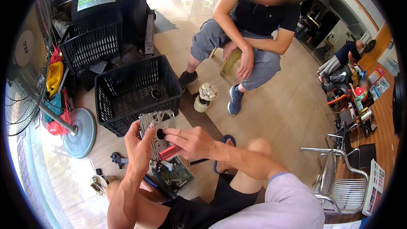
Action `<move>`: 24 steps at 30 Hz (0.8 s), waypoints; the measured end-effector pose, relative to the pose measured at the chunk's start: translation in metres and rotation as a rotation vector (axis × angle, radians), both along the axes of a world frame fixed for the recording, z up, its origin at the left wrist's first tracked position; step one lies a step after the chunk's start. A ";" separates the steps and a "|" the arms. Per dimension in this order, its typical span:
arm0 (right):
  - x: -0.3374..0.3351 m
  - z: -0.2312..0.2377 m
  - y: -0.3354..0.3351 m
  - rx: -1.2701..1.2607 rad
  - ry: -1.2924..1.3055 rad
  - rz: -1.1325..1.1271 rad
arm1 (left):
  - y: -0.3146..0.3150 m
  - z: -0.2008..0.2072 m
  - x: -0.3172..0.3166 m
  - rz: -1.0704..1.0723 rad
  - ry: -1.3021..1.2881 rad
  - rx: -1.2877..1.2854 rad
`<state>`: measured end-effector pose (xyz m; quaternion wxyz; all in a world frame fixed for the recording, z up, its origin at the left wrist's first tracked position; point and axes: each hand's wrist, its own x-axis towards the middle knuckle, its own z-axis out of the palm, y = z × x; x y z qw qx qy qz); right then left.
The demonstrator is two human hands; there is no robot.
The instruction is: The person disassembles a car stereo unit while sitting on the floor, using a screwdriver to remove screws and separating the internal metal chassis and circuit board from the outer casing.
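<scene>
My left hand [137,146] grips a flat silvery metal plate [157,118] with many cut-outs, its thumb lying on the plate's face. My right hand [193,141] is closed, its fingertips at a small black round part [160,134] against the plate. Out of the same hand sticks a red bar-shaped thing [169,152], perhaps a tool handle; the rest is hidden by the fingers. Below my hands, by my legs, lies an opened device with a green circuit board [180,174]. Left of it a small black part [118,160] rests on the floor.
Beyond my hands stands a black plastic crate [137,89] holding a round black part. A white cylindrical part [205,96] stands near the feet of a seated person [254,29]. At left is a fan with a round base [80,133]; at right, a metal chair [343,178].
</scene>
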<state>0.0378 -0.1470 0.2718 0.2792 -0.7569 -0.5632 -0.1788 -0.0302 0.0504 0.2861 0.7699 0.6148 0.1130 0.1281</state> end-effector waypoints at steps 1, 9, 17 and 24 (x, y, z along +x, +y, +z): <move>0.002 -0.001 0.000 0.021 0.016 0.000 | -0.001 0.001 0.001 -0.003 0.011 -0.032; 0.003 -0.001 0.000 0.054 -0.010 -0.015 | -0.004 0.008 0.001 -0.009 -0.004 -0.106; 0.003 -0.002 -0.003 -0.017 -0.012 0.026 | -0.002 0.003 0.001 -0.019 -0.013 -0.095; 0.001 0.001 -0.005 -0.007 -0.021 0.037 | -0.005 0.003 0.000 -0.037 0.014 -0.041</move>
